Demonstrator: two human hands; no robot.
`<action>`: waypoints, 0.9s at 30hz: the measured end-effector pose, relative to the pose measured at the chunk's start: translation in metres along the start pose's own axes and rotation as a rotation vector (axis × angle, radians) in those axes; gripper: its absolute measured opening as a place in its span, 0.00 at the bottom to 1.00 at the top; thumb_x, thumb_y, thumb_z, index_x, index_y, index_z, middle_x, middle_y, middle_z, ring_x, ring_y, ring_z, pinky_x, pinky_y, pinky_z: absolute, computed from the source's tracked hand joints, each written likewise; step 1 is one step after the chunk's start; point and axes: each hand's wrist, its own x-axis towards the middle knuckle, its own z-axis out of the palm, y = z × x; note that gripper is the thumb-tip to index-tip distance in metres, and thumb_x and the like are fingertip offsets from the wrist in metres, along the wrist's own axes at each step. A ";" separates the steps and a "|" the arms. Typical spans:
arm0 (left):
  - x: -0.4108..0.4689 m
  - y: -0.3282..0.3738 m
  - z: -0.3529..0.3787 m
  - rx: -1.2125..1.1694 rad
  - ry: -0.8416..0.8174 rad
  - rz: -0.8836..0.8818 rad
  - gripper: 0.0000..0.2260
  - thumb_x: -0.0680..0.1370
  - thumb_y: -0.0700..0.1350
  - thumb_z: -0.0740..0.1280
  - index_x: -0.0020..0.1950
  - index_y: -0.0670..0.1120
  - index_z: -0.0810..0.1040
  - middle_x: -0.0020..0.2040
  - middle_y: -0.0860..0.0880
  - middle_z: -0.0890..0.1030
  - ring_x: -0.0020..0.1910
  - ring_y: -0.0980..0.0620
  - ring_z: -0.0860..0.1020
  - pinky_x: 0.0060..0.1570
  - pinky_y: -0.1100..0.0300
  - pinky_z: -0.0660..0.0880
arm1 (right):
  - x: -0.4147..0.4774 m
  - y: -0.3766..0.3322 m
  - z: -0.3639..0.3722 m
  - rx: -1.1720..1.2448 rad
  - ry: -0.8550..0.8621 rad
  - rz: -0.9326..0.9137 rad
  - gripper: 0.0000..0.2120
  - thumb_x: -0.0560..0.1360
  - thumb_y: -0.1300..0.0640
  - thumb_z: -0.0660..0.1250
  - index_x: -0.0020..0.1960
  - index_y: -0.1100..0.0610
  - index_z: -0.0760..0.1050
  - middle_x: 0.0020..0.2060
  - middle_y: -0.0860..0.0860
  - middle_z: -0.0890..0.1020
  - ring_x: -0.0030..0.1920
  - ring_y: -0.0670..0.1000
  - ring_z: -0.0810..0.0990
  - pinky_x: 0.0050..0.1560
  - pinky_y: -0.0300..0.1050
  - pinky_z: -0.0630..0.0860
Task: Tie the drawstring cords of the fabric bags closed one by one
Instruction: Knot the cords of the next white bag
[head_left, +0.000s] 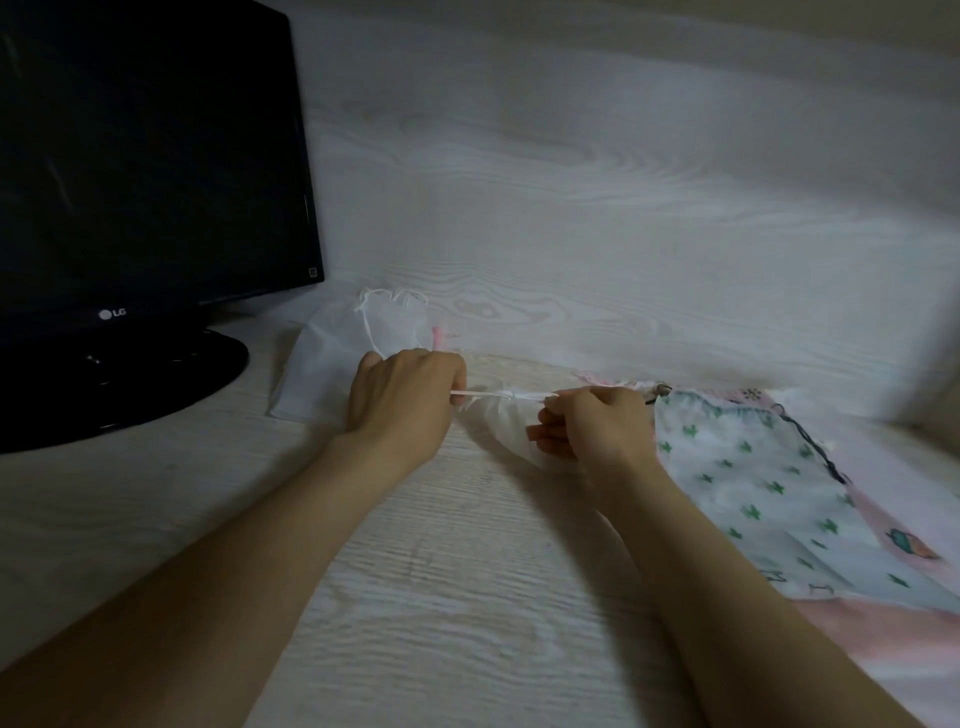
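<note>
A small white fabric bag (506, 428) lies on the pale wooden desk between my hands. Its white cord (501, 395) is stretched taut sideways above the gathered mouth, with a knot near the middle. My left hand (402, 397) pinches the cord's left end and my right hand (592, 423) pinches the right end. Behind my left hand rests another white drawstring bag (345, 353) with loose cord loops at its top. To the right lies a white bag with green cactus print (748, 478) and a dark cord, on top of pink patterned bags (883, 525).
A black monitor (150, 171) on a round black stand (156, 379) fills the left side. A white wood-grain wall (597, 182) rises directly behind the desk (441, 597). A small pink item (440, 335) peeks out beside the rear white bag.
</note>
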 end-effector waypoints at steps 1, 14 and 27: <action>0.000 -0.001 0.002 -0.007 0.015 0.008 0.15 0.80 0.35 0.61 0.51 0.54 0.79 0.46 0.52 0.80 0.48 0.47 0.79 0.57 0.50 0.68 | 0.000 0.001 0.000 -0.001 0.004 -0.028 0.08 0.78 0.68 0.64 0.44 0.67 0.81 0.38 0.61 0.85 0.36 0.56 0.87 0.46 0.57 0.86; 0.001 -0.002 0.009 -0.646 -0.042 0.102 0.18 0.81 0.49 0.60 0.70 0.54 0.77 0.69 0.54 0.71 0.70 0.55 0.71 0.73 0.58 0.66 | -0.020 -0.010 0.010 -0.159 -0.034 -0.694 0.07 0.87 0.57 0.55 0.54 0.56 0.70 0.38 0.51 0.78 0.38 0.53 0.77 0.42 0.49 0.74; 0.004 0.008 -0.025 -0.915 0.298 0.011 0.09 0.89 0.50 0.56 0.56 0.45 0.69 0.32 0.52 0.71 0.27 0.57 0.69 0.29 0.61 0.67 | -0.031 -0.017 0.009 -0.162 0.149 -0.861 0.12 0.80 0.62 0.66 0.62 0.52 0.73 0.46 0.48 0.81 0.44 0.49 0.81 0.39 0.47 0.78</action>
